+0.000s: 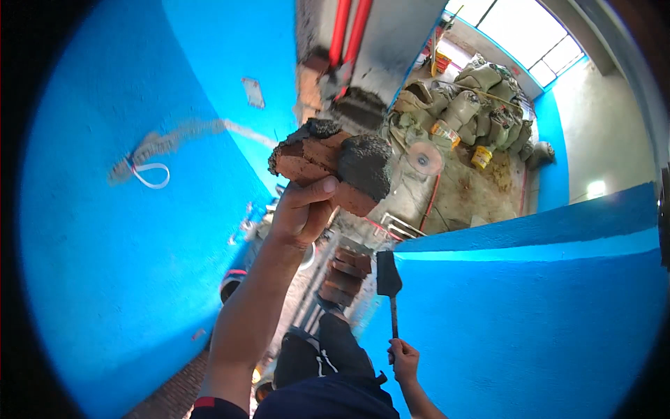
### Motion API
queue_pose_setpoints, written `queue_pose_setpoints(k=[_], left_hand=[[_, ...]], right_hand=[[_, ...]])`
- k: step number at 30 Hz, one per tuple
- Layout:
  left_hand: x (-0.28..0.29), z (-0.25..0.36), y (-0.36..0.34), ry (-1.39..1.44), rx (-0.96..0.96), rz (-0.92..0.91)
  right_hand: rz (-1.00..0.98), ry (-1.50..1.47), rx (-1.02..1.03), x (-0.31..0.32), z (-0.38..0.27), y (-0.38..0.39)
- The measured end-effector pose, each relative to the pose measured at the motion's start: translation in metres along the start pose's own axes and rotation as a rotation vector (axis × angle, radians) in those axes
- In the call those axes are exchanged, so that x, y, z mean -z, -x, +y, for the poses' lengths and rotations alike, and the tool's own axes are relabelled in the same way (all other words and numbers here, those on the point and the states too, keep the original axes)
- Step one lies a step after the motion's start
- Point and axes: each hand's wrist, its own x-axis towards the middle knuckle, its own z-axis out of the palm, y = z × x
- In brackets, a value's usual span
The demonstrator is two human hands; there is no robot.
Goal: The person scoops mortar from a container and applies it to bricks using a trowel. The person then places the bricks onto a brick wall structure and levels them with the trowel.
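While left hand (306,211) grips brick (324,158) (mortared), trowel (388,274) in right hand (405,360)

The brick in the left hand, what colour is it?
The brick is reddish-brown, with dark grey mortar on it; best seen in the head view.

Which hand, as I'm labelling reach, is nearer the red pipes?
Left: the left hand, holding a mortared brick, appears below the red pipes; the right hand, gripping a trowel, much lower.
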Motion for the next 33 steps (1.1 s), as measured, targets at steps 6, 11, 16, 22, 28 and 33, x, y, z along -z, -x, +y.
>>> queue_pose_setpoints(k=[6, 11, 16, 22, 28, 33], left_hand=[[-0.001, -0.007, -0.067, -0.085, 0.025, 0.152], [-0.002, -0.006, -0.111, -0.218, 0.085, 0.336], [-0.003, -0.006, -0.141, -0.287, 0.164, 0.358], [0.005, -0.013, -0.168, -0.238, 0.238, 0.484], [-0.005, -0.008, -0.181, -0.257, 0.315, 0.551], [0.001, 0.001, -0.194, -0.263, 0.427, 0.514]], right_hand=[[0.033, -0.104, 0.083, -0.007, -0.022, -0.02], [0.077, -0.155, 0.109, -0.014, -0.034, -0.02], [0.072, -0.192, 0.151, -0.03, -0.041, -0.032], [-0.02, -0.19, 0.227, -0.065, -0.084, -0.058], [-0.058, -0.167, 0.308, -0.088, -0.131, -0.082], [-0.162, -0.222, 0.333, -0.1, -0.158, -0.096]])
